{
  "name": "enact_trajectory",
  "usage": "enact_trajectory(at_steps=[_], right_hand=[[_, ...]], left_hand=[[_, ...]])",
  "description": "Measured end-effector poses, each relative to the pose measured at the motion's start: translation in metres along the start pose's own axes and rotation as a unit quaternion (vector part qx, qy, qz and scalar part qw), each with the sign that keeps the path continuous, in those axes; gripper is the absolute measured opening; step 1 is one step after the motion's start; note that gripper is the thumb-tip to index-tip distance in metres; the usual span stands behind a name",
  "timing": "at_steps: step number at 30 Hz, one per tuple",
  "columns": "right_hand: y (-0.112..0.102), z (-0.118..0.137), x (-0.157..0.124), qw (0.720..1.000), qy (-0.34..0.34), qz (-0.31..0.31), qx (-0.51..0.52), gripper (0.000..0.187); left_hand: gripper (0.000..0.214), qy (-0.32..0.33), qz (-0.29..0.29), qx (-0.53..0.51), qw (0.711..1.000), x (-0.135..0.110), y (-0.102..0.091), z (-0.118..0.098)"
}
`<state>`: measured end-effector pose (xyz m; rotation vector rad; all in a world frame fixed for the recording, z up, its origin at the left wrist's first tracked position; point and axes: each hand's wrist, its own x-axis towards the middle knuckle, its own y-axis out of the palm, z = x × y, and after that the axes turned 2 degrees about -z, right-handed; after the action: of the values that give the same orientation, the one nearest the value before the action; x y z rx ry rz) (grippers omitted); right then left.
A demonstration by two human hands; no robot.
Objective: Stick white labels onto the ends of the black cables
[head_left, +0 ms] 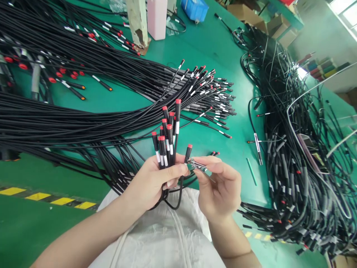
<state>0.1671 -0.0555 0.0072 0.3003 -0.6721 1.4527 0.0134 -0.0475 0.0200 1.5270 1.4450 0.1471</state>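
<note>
My left hand is closed round a bunch of black cables, whose red-tipped ends with white labels stand up above the fist. One separate red-tipped cable end rises beside my left thumb. My right hand pinches a small pair of metal tweezers, with the tips at that single cable end. Below the left fist the cables bend in loops over my lap. Whether the tweezers' tips grip anything is too small to tell.
Long bundles of black cables lie across the green table from the left. A tangled cable heap covers the right side. A metal pen-like tool and a green stick lie nearby. A blue bin and pink container stand behind.
</note>
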Motion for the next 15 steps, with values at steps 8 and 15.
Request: enact_trajectory(at_steps=[8, 15], right_hand=[[0.0023, 0.0011, -0.001, 0.997, 0.012, -0.053, 0.058, 0.043], [0.0006, 0.0021, -0.0015, 0.996, 0.031, -0.009, 0.08, 0.041]], left_hand=[[0.013, -0.003, 0.006, 0.014, 1.0, -0.0014, 0.002, -0.0049], [0.008, 0.014, 0.036, 0.04, 0.998, -0.004, 0.0039, -0.0066]])
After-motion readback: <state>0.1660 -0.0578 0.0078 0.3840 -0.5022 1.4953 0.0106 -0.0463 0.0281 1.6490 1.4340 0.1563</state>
